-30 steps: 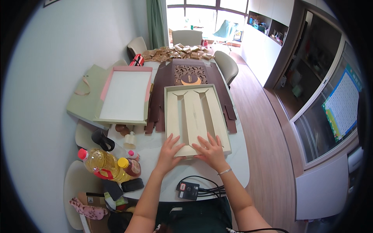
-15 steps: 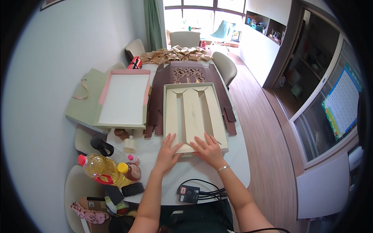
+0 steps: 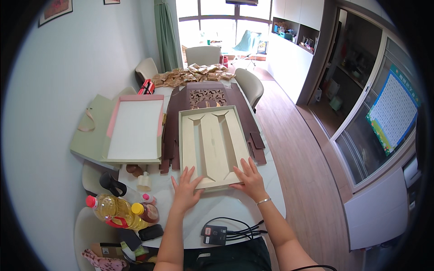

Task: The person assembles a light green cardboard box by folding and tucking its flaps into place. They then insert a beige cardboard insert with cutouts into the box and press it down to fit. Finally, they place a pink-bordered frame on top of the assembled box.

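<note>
A shallow cream cardboard box (image 3: 247,144) with a folded insert (image 3: 214,142) inside lies before me; the insert has two long slots with angled ends. My left hand (image 3: 185,189) rests at its near left corner, fingers spread over the rim. At the near right corner my right hand (image 3: 251,183) lies with fingers stretched along the side and the thumb by the front edge. Neither hand is closed round anything. Under the box's far part spreads a flattened dark brown carton (image 3: 174,122) with a cut-out pattern panel.
Left of the box lies an open green-and-pink gift box (image 3: 135,128). An oil bottle (image 3: 113,210), a yellow-capped jar (image 3: 147,211) and a clear black-handled jug (image 3: 113,184) stand nearer. A black device (image 3: 214,235) with cables lies in front. Small wrapped packets (image 3: 194,74) heap at the far end.
My hands have moved apart, from the insert's near end out to the box's two near corners, uncovering the near slot ends. The whole view has shifted slightly.
</note>
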The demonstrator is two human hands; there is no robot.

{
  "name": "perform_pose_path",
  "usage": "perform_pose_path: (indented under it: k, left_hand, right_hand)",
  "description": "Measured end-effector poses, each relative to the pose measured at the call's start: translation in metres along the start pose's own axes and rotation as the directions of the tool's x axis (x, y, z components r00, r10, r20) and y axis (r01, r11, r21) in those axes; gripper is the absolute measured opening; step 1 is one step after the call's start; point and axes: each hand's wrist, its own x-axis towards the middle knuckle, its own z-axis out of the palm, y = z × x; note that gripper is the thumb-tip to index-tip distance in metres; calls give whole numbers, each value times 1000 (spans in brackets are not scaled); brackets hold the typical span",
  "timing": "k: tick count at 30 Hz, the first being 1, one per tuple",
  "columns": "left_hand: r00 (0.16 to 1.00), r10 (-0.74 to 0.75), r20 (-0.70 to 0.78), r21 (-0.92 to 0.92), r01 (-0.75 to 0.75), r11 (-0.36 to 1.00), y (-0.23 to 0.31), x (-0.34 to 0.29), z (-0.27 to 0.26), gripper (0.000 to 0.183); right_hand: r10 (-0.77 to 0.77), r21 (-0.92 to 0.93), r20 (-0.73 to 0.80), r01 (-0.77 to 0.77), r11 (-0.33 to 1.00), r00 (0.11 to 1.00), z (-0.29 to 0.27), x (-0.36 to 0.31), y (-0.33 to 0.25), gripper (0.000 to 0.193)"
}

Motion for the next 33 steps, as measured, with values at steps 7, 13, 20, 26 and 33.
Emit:
perform_pose_path:
  k: [7,13,20,26,33]
  left_hand:
    - [989,103,-103,157,-86,984,45,13,14,68]
    - [988,91,-125,116,-76,990,33,15,43,69]
    - [991,92,-98,210,-69,975,45,13,34,69]
    - [991,134,-11,145,-131,981,39,14,35,73]
    - [977,212,-16,229,-203,952,26,14,41,65]
  right_hand:
    - [-16,85,10,16,996,1000,5,2,-5,63]
    - [-41,-33,115,45,998,993,0,-1,-9,60]
    - [66,-239,297,7,971,953,-10,3,-33,78]
    - [65,-232,340,17,972,938,5,-2,-34,81]
    - [-4,-162,387,72,984,922,-13,1,-10,77]
